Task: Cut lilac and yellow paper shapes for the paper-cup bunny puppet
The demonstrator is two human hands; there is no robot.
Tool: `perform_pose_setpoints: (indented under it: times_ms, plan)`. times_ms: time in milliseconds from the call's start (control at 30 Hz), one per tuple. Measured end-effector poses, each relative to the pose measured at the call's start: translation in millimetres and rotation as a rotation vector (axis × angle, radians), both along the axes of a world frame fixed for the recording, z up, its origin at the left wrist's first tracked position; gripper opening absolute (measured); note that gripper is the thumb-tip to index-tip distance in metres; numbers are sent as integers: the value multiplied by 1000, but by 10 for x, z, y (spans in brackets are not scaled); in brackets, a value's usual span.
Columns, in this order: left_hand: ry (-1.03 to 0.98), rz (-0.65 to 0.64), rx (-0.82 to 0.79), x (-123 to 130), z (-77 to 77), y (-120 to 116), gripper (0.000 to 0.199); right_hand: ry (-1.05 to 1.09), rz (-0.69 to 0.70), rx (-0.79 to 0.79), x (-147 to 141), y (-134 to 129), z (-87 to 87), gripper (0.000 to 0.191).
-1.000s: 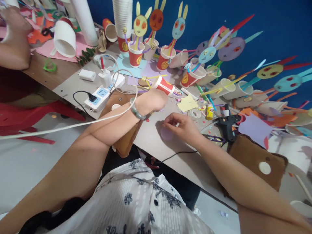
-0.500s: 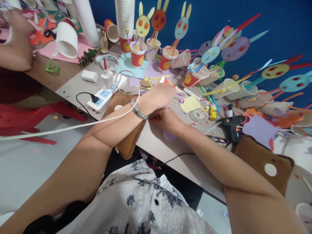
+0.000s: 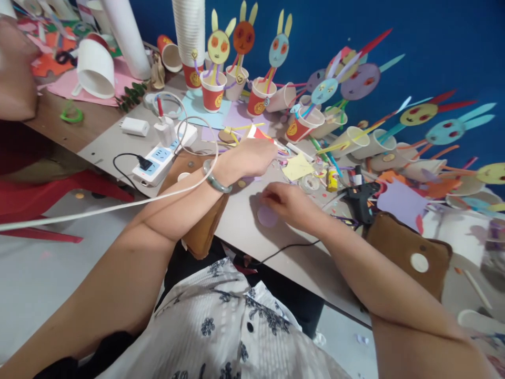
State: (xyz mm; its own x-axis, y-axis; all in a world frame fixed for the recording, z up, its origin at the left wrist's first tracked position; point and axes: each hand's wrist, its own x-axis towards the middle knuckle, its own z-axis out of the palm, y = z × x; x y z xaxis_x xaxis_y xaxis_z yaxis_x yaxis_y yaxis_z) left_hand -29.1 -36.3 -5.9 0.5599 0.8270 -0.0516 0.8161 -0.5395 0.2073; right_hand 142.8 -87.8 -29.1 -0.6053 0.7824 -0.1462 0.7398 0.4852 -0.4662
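Observation:
My left hand [image 3: 258, 157], with a jade bangle [image 3: 218, 179] on its wrist, is over the table beside a red and white cup [image 3: 258, 133]; its fingers are bent down and hidden beneath it. A small purple piece shows under that hand. Nearer the table's front edge, my right hand [image 3: 286, 204] has its fingers curled together beside a purple paper disc [image 3: 267, 216], which lies on the table. What those fingertips may hold is too small to tell. A yellow paper sheet [image 3: 298, 167] lies beyond my right hand.
A power strip [image 3: 158, 159] and its white cable are at the left, with the cable crossing my left forearm. Cups with paper rabbit figures [image 3: 213, 90] line the back. A glue gun [image 3: 361, 197] lies right. Another person's arm [image 3: 18, 73] is far left.
My right hand has drawn away from my left hand, toward the purple disc, uncovering more of it. The whole view has shifted slightly, so the table things appear further left.

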Motion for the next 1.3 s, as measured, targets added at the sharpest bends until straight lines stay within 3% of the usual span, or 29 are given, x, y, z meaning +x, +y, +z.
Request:
perform_pose_setpoints:
  times_ms: [100,200,400,667,733,833,900,1033,1133,1300]
  plan:
    - [24,-197,-204,73,45,-64,30,161,-10,-103,363,-141,48,14]
    - [40,-296,-266,220,3,-137,27,230,-33,-171,585,-267,30,19]
    - [141,-197,-246,389,-180,-132,39,287,-175,-133,660,-218,-67,19]
    - [61,-127,-151,257,-177,23,35,475,-256,-145,593,-102,-203,18]
    - [40,-125,-128,243,-173,38,32,558,-268,-259,579,-167,-203,22]
    - [53,-147,-125,231,-150,31,29,704,-267,-592,538,-258,-242,29]
    - [100,-125,-144,222,-121,20,30,794,-311,-726,506,-260,-314,33]
    - [189,-60,-221,208,-57,16,29,1000,-490,-680,491,-114,-455,35]
    - [198,-35,-246,207,-34,23,26,1119,-560,-607,514,-39,-445,32]
    - [216,-59,-204,221,-28,11,27,1068,-414,-938,488,-126,-373,27]
